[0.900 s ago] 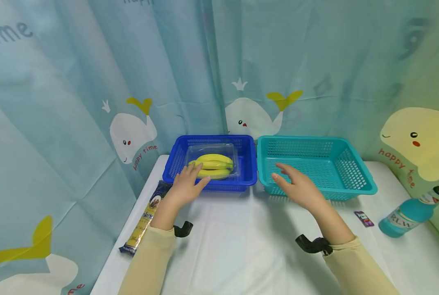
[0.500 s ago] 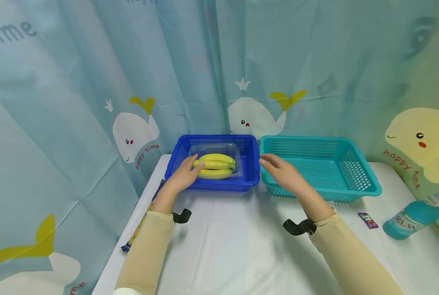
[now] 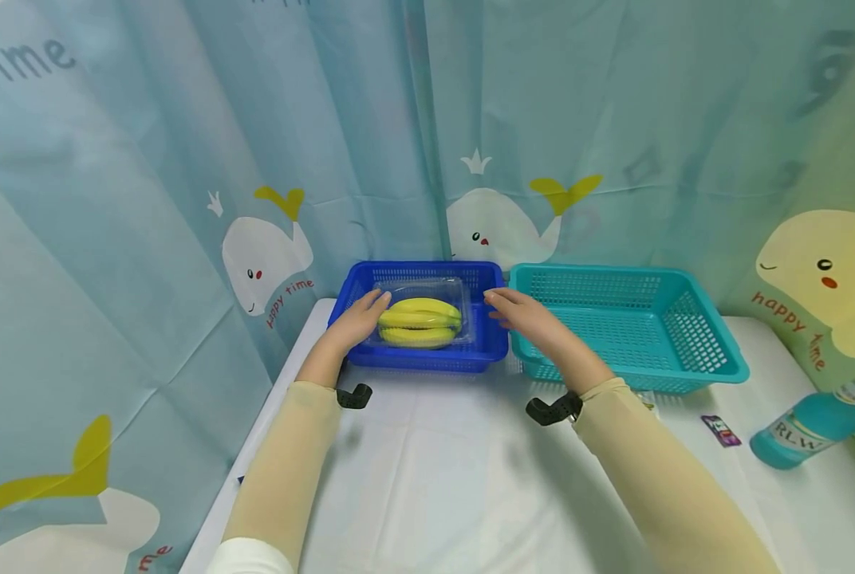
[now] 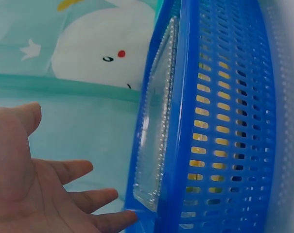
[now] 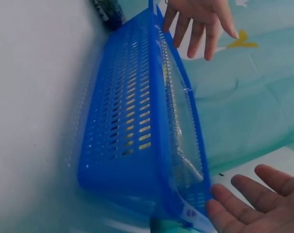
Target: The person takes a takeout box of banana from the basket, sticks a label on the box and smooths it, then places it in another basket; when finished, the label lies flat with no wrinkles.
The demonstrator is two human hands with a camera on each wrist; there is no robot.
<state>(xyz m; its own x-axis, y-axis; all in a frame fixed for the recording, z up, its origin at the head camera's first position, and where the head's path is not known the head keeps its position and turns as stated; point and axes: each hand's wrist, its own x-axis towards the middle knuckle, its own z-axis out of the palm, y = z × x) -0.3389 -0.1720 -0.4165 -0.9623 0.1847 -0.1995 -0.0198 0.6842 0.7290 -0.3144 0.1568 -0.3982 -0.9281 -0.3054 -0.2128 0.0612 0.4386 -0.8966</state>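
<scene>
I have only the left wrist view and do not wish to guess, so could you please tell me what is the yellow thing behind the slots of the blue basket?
Observer: In the head view they are bananas, in a clear container inside the blue basket.
Operator: Thank you. And where is the right grip?
Observer: The right grip has its fingertips at the blue basket's right end.
Operator: What is farthest to the right on the table?
Observer: A blue bottle, beyond the teal basket.

A rectangular blue plastic basket (image 3: 427, 359) stands near the white tabletop's (image 3: 427, 486) back-left corner. Curved yellow bananas (image 3: 420, 319) lie inside.
</scene>
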